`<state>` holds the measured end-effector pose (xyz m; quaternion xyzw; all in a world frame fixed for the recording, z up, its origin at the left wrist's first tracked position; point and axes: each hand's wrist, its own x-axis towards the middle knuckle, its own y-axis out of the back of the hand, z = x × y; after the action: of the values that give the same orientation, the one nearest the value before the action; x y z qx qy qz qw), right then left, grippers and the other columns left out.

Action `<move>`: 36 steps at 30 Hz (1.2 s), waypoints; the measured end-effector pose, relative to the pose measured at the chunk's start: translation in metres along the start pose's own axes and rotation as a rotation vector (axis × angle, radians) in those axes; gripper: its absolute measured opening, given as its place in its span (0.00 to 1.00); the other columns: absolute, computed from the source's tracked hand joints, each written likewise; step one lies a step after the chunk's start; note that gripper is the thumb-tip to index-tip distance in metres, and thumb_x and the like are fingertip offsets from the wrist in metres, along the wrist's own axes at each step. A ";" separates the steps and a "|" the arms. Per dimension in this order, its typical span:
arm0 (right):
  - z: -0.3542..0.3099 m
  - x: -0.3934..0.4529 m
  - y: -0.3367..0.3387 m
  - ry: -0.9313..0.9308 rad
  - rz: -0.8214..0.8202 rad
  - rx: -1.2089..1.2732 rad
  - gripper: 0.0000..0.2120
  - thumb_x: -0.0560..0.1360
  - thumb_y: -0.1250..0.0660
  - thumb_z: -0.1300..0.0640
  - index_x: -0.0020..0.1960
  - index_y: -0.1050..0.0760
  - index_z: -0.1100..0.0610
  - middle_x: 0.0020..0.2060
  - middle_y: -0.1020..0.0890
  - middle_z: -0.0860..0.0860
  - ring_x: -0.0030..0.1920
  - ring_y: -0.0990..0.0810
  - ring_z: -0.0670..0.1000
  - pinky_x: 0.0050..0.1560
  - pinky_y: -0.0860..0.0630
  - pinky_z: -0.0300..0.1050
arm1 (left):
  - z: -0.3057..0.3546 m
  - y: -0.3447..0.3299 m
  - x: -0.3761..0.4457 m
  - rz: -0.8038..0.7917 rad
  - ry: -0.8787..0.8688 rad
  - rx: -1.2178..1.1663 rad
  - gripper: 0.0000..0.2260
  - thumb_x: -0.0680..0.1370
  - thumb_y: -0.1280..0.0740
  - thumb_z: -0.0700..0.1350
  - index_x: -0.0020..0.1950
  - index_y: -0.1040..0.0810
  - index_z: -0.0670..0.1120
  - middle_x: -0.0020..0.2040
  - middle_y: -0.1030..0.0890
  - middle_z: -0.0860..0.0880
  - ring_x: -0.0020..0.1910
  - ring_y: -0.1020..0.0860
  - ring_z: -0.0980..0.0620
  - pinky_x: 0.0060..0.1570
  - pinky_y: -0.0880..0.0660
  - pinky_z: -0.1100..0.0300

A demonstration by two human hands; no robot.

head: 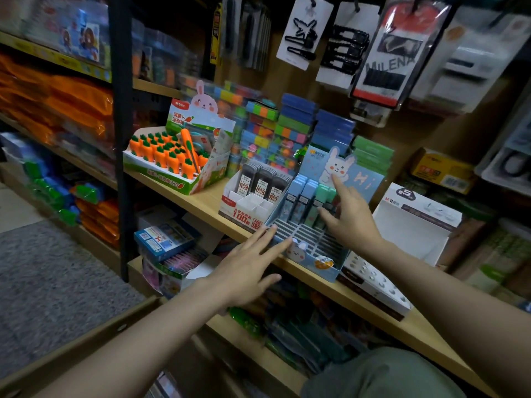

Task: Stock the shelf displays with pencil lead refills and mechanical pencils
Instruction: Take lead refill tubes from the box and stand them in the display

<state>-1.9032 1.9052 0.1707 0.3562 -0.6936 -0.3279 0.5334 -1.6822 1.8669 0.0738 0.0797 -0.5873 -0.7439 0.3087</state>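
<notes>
Both grips are spread and hold nothing. Left hand (pixel 247 271) reaches with straight fingers to the front left corner of the blue box (pixel 309 254), its fingertips (pixel 268 229) at or just above the rim; I cannot tell if they touch. Right hand (pixel 350 216) is over the back of the same box, one finger up against the rabbit card (pixel 347 170), the others spread near the blue and green refills (pixel 309 196) that stand there. I think the two hands frame the box to steady or straighten it on the shelf (pixel 201 202), so it sits square at the edge.

Only the back rows of the blue box are filled; the front slots (pixel 304 234) are bare, so much stocking remains. Just left, touching it, stands the white box (pixel 250 208) with dark lead refills (pixel 264 179) in its back row and open front cells. No mechanical pencils are clearly seen; a carrot box (pixel 172 168) stands further left.
</notes>
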 end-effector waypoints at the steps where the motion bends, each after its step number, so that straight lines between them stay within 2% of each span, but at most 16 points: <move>1: -0.003 -0.009 0.004 0.048 0.026 0.076 0.30 0.78 0.33 0.55 0.77 0.40 0.52 0.52 0.26 0.49 0.48 0.27 0.48 0.51 0.28 0.44 | 0.000 0.000 -0.004 0.020 -0.017 -0.012 0.31 0.82 0.42 0.57 0.77 0.59 0.64 0.79 0.62 0.57 0.77 0.64 0.56 0.75 0.51 0.50; 3: -0.011 -0.031 0.009 0.164 0.066 0.204 0.21 0.77 0.33 0.59 0.69 0.29 0.53 0.52 0.22 0.48 0.50 0.23 0.47 0.54 0.23 0.46 | -0.001 -0.001 -0.014 0.093 -0.049 -0.071 0.27 0.82 0.42 0.54 0.78 0.50 0.61 0.80 0.53 0.57 0.78 0.55 0.58 0.75 0.49 0.55; 6: -0.028 -0.064 0.005 0.371 -0.042 0.259 0.08 0.76 0.31 0.62 0.54 0.20 0.57 0.47 0.20 0.49 0.46 0.21 0.46 0.48 0.21 0.44 | -0.001 -0.009 -0.034 0.164 0.041 -0.235 0.18 0.81 0.38 0.51 0.71 0.31 0.55 0.72 0.32 0.56 0.71 0.37 0.59 0.71 0.37 0.60; 9: -0.058 -0.091 -0.015 0.483 -0.334 0.267 0.06 0.76 0.31 0.57 0.52 0.19 0.54 0.46 0.20 0.46 0.45 0.22 0.43 0.48 0.26 0.35 | -0.003 -0.022 -0.066 0.058 0.261 -0.380 0.09 0.79 0.33 0.48 0.59 0.21 0.51 0.55 0.20 0.55 0.56 0.23 0.58 0.56 0.27 0.64; 11: -0.079 -0.110 -0.043 0.547 -0.575 0.215 0.06 0.76 0.32 0.54 0.51 0.19 0.51 0.45 0.19 0.46 0.45 0.22 0.43 0.47 0.26 0.37 | -0.013 -0.037 -0.093 -0.061 0.384 -0.428 0.06 0.77 0.31 0.46 0.54 0.19 0.49 0.46 0.20 0.56 0.47 0.22 0.60 0.45 0.29 0.74; 12: -0.089 -0.121 -0.061 0.557 -0.677 0.203 0.06 0.76 0.33 0.53 0.51 0.19 0.50 0.45 0.19 0.46 0.45 0.21 0.44 0.47 0.25 0.39 | -0.020 -0.048 -0.110 -0.100 0.463 -0.471 0.05 0.77 0.31 0.44 0.52 0.18 0.47 0.42 0.21 0.56 0.41 0.23 0.62 0.40 0.31 0.75; 14: -0.104 -0.144 -0.102 0.510 -0.811 0.218 0.06 0.76 0.32 0.54 0.50 0.18 0.51 0.46 0.16 0.48 0.46 0.19 0.46 0.47 0.25 0.40 | -0.034 -0.079 -0.149 -0.035 0.731 -0.639 0.03 0.77 0.31 0.38 0.47 0.18 0.41 0.38 0.21 0.53 0.34 0.25 0.64 0.40 0.29 0.69; 16: -0.115 -0.167 -0.144 0.355 -0.904 0.281 0.07 0.76 0.32 0.56 0.52 0.18 0.53 0.48 0.15 0.50 0.49 0.19 0.47 0.48 0.26 0.38 | -0.040 -0.115 -0.187 0.225 1.069 -0.801 0.09 0.76 0.33 0.32 0.38 0.22 0.41 0.35 0.23 0.48 0.35 0.25 0.57 0.43 0.28 0.61; 18: -0.122 -0.189 -0.183 0.158 -0.980 0.362 0.08 0.76 0.32 0.57 0.53 0.18 0.54 0.49 0.16 0.51 0.50 0.20 0.48 0.53 0.24 0.41 | -0.035 -0.150 -0.220 0.461 1.393 -0.939 0.14 0.76 0.34 0.30 0.34 0.28 0.44 0.32 0.24 0.48 0.38 0.23 0.52 0.39 0.26 0.64; 20: -0.125 -0.210 -0.216 0.032 -1.011 0.367 0.09 0.76 0.32 0.57 0.55 0.19 0.54 0.50 0.16 0.52 0.51 0.19 0.49 0.54 0.24 0.42 | -0.029 -0.182 -0.243 0.465 1.557 -0.974 0.13 0.76 0.33 0.32 0.35 0.28 0.45 0.32 0.24 0.51 0.40 0.22 0.51 0.36 0.28 0.64; 24: -0.126 -0.244 -0.263 -0.068 -1.071 0.372 0.13 0.75 0.30 0.57 0.59 0.20 0.57 0.51 0.16 0.53 0.49 0.19 0.49 0.47 0.29 0.34 | -0.028 -0.222 -0.270 0.416 1.679 -0.977 0.10 0.76 0.31 0.35 0.37 0.27 0.45 0.39 0.22 0.46 0.49 0.24 0.44 0.54 0.27 0.55; 26: -0.126 -0.257 -0.281 -0.086 -1.097 0.346 0.14 0.75 0.30 0.57 0.59 0.20 0.58 0.53 0.17 0.54 0.53 0.19 0.51 0.50 0.28 0.36 | -0.027 -0.229 -0.279 0.349 1.719 -0.827 0.07 0.73 0.26 0.41 0.44 0.23 0.45 0.45 0.20 0.47 0.48 0.22 0.46 0.52 0.25 0.57; 29: -0.128 -0.270 -0.305 -0.117 -1.092 0.354 0.12 0.74 0.29 0.58 0.58 0.21 0.58 0.50 0.17 0.53 0.51 0.19 0.52 0.48 0.28 0.35 | -0.030 -0.235 -0.285 0.248 1.741 -0.703 0.15 0.70 0.23 0.43 0.53 0.22 0.46 0.47 0.21 0.50 0.45 0.24 0.51 0.44 0.30 0.64; 33: -0.136 -0.276 -0.330 -0.091 -1.071 0.365 0.10 0.75 0.29 0.56 0.55 0.21 0.56 0.46 0.17 0.53 0.44 0.20 0.50 0.44 0.26 0.39 | -0.035 -0.241 -0.282 0.174 1.717 -0.613 0.17 0.69 0.23 0.39 0.55 0.23 0.44 0.48 0.22 0.50 0.46 0.27 0.53 0.43 0.33 0.65; 36: -0.142 -0.280 -0.344 -0.064 -1.045 0.354 0.09 0.75 0.29 0.57 0.54 0.21 0.57 0.46 0.17 0.54 0.47 0.20 0.52 0.45 0.26 0.39 | -0.037 -0.245 -0.282 0.182 1.746 -0.571 0.14 0.70 0.24 0.39 0.54 0.22 0.44 0.51 0.17 0.45 0.45 0.24 0.50 0.40 0.32 0.63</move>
<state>-1.6653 1.9483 -0.2281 0.7271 -0.4850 -0.4380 0.2104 -1.5291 2.0214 -0.2324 0.4867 0.0556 -0.5094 0.7074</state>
